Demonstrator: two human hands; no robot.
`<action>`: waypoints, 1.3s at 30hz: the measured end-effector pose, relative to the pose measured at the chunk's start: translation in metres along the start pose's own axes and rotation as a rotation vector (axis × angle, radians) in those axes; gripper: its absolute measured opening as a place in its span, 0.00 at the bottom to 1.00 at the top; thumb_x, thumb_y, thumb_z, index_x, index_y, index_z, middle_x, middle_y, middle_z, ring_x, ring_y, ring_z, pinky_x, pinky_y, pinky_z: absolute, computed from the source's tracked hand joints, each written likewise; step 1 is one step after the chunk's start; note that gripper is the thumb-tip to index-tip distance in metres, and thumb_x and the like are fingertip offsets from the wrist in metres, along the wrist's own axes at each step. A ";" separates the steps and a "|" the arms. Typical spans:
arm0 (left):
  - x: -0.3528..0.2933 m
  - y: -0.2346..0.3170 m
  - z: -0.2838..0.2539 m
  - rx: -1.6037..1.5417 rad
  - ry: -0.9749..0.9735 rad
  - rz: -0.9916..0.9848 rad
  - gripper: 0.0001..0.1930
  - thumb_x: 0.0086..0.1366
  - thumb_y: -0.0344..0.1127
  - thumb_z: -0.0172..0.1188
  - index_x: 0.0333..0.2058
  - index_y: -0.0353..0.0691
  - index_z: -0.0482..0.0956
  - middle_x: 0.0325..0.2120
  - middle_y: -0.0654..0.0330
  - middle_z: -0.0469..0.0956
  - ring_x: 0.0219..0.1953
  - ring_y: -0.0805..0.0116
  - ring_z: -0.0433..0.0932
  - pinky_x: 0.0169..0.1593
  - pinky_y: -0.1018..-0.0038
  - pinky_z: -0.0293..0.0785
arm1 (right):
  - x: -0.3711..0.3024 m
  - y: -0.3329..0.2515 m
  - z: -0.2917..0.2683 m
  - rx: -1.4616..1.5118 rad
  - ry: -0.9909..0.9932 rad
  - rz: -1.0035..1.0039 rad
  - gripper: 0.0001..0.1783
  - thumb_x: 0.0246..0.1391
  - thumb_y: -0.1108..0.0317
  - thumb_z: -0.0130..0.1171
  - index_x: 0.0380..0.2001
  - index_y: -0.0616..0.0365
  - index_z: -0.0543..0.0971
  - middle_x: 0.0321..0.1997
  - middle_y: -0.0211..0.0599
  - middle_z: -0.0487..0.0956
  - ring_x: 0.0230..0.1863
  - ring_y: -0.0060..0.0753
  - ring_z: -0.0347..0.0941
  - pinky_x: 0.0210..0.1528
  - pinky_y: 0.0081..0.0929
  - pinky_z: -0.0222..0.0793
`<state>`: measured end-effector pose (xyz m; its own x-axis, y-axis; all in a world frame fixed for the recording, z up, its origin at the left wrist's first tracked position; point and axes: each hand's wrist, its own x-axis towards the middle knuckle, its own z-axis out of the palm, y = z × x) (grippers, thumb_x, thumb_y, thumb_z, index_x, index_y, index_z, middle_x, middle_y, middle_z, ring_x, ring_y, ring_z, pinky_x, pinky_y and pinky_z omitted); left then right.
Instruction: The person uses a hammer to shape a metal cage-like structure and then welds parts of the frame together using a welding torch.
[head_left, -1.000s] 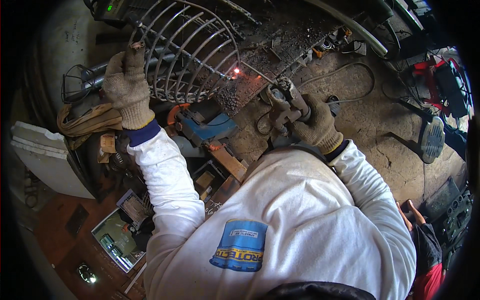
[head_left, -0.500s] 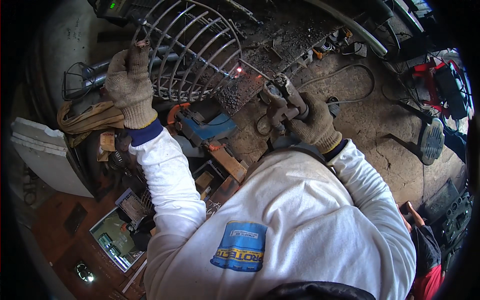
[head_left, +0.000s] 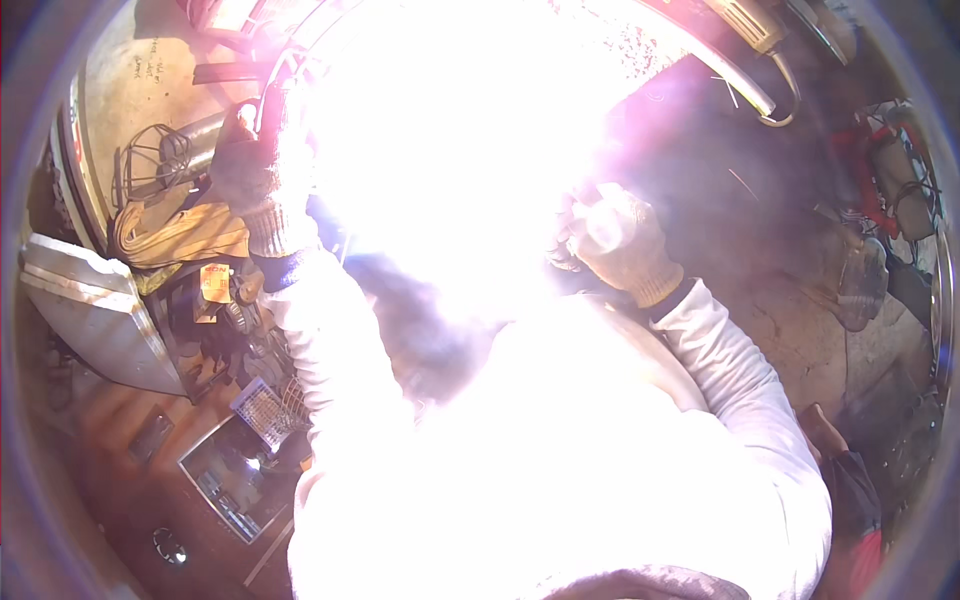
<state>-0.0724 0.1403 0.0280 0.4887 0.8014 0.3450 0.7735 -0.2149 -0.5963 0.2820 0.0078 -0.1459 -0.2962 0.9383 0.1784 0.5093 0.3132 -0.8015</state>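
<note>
A white welding glare washes out the centre and most of what lies between my hands. My right hand (head_left: 625, 245), in a knitted glove, is closed around a welding electrode holder (head_left: 572, 220), which barely shows against the light. The rod's tip is lost in the glare. On the left, my gloved left hand (head_left: 262, 185) is raised at the edge of a round grille of curved metal bars (head_left: 292, 62). Its fingers appear closed on an outer bar, though the glare blurs them. The rest of the grille is hidden.
Left of my forearm lie a folded tan strap (head_left: 180, 235), a white slab (head_left: 95, 305) and a small orange-yellow box (head_left: 215, 283). A glass-topped case (head_left: 225, 480) is at lower left. Red equipment (head_left: 880, 180) stands at right, and part of another person (head_left: 850, 490) shows at lower right.
The small glowing spot has become a blinding arc covering the grille and bench. My right hand has turned slightly and stays about where it was; my left hand stays at the grille's edge.
</note>
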 end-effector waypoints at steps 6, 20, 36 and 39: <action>0.007 0.023 -0.012 -0.629 0.134 -0.249 0.15 0.68 0.36 0.57 0.47 0.32 0.77 0.42 0.52 0.81 0.41 0.60 0.80 0.45 0.69 0.79 | -0.006 0.014 0.013 1.345 -0.128 0.142 0.21 0.62 0.68 0.54 0.57 0.60 0.67 0.52 0.44 0.77 0.45 0.35 0.75 0.44 0.30 0.71; -0.003 0.004 0.007 -1.728 0.130 -0.620 0.13 0.66 0.26 0.53 0.45 0.23 0.75 0.44 0.44 0.79 0.48 0.55 0.79 0.56 0.66 0.77 | 0.007 -0.005 -0.023 0.661 -0.113 0.184 0.33 0.46 0.68 0.63 0.59 0.59 0.70 0.43 0.43 0.82 0.44 0.37 0.81 0.46 0.30 0.75; -0.005 -0.007 0.018 -0.304 0.129 -0.411 0.16 0.67 0.50 0.57 0.42 0.45 0.79 0.22 0.60 0.77 0.25 0.65 0.78 0.27 0.72 0.74 | 0.005 0.008 0.008 -0.186 0.041 -0.240 0.25 0.39 0.62 0.70 0.42 0.59 0.78 0.33 0.42 0.80 0.32 0.38 0.76 0.31 0.31 0.72; -0.038 -0.038 0.070 -0.154 0.040 -0.377 0.18 0.69 0.53 0.53 0.47 0.47 0.76 0.19 0.62 0.75 0.19 0.69 0.76 0.21 0.74 0.71 | 0.008 0.005 0.011 -0.111 -0.048 -0.017 0.10 0.53 0.59 0.56 0.37 0.49 0.77 0.34 0.38 0.80 0.36 0.44 0.77 0.39 0.39 0.74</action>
<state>-0.1482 0.1574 -0.0134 0.1719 0.8186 0.5481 0.9514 0.0063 -0.3079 0.2736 0.0158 -0.1547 -0.3427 0.9254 0.1617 0.5896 0.3459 -0.7299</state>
